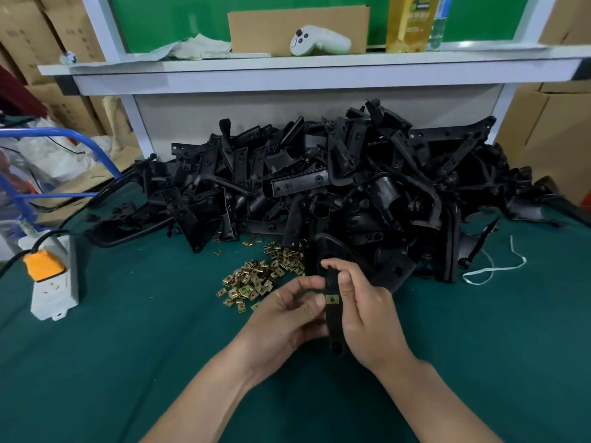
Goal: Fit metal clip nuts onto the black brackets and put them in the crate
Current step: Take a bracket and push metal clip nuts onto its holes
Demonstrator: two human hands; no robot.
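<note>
just below centre frame, the right hand (367, 310) grips a black bracket (333, 324) upright, thumb on its upper end and fingers curled behind. the left hand (284, 318), fingers curled, pinches a brass clip nut (332, 298) sitting on the bracket's strip, its thumb tip touching the nut. just above and to the left lies a heap of loose clip nuts (256, 279) on the green table (128, 362). behind them, a big pile of brackets (319, 183) fills mid frame. a power strip (54, 282) lies at the left edge.
</note>
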